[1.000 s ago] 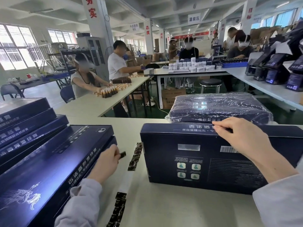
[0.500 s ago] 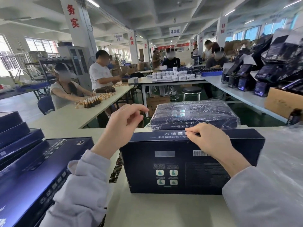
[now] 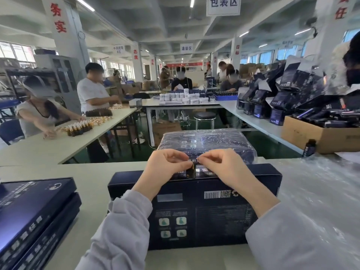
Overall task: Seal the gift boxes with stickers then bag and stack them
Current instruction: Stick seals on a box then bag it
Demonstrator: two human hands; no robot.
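Navy gift box [image 3: 214, 215], left hand [image 3: 165, 169], right hand [image 3: 224, 169] pinching sticker [image 3: 191, 170] atop

packing factory floor: worktables [image 3: 58, 145], boxes [image 3: 319, 135]

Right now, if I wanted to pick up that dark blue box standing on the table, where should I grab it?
Probably by its two short ends, one hand from each side. The gift box stands on a long edge, wide and thin; its ends are bare, while the left hand and right hand pinch a sticker on top and a bagged box lies behind.
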